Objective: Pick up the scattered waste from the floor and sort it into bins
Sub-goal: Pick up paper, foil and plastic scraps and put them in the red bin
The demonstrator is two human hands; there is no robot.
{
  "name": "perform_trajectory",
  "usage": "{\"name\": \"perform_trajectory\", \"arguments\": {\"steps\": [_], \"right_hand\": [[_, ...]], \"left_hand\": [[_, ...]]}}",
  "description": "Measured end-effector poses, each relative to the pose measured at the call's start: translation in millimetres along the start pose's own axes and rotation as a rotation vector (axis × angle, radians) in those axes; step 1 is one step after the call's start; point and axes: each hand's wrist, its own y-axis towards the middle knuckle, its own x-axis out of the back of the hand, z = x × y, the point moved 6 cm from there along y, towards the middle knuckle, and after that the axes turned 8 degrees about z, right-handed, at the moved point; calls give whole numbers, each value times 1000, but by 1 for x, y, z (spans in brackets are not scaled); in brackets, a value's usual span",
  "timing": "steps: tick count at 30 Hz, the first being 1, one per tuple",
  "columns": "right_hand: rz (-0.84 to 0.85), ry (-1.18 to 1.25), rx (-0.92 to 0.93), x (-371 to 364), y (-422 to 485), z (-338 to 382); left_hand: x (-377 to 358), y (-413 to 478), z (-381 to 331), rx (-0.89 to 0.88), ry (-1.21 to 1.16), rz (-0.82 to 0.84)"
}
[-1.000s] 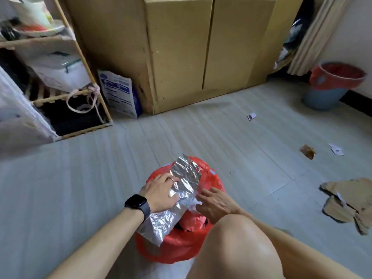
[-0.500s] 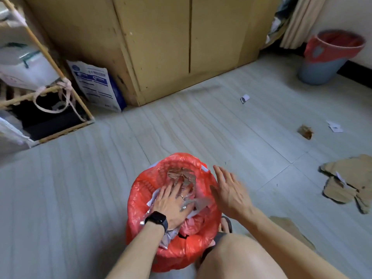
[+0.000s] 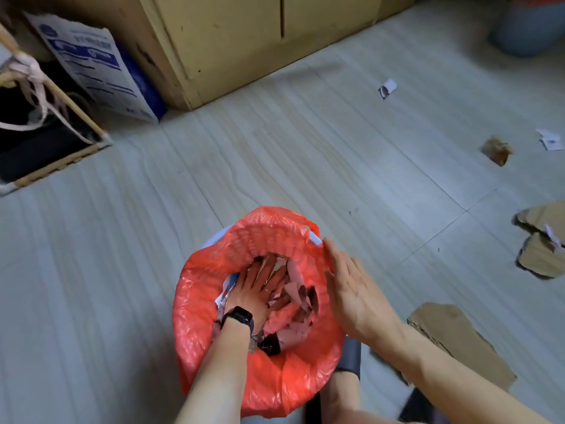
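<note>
Our left hand (image 3: 260, 289) presses flat-fingered on light, crumply waste (image 3: 295, 275) inside the red-lined bin (image 3: 266, 228), right hand (image 3: 354, 292) open at its 3 o'clock rim; the cardboard scrap (image 3: 452, 335) at 4 o'clock looks stiff and light, best pinched by an edge.

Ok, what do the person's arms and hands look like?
Both forearms are bare, no sleeves in view. The left hand has a black rectangular smartwatch on a dark band at its wrist. The right hand wears no glove or watch.
</note>
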Motion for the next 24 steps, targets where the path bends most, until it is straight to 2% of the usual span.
{"name": "perform_trajectory", "arguments": {"steps": [4, 9, 12, 15, 19, 24], "right_hand": [[57, 24, -32, -4, 1, 0], [119, -26, -58, -4, 1, 2], [174, -47, -114, -1, 0, 4], [155, -78, -123, 2, -6, 8], [134, -132, -126, 4, -14, 16], [135, -217, -125, 27, -21, 20]], "left_hand": [[-11, 2, 4, 12, -4, -45], [-8, 0, -1, 30, 73, 53], [24, -9, -11, 60, 39, 59], [62, -23, -22, 110, 55, 110], [102, -44, -25, 170, -36, 179], [180, -62, -35, 129, -135, 68]]}}
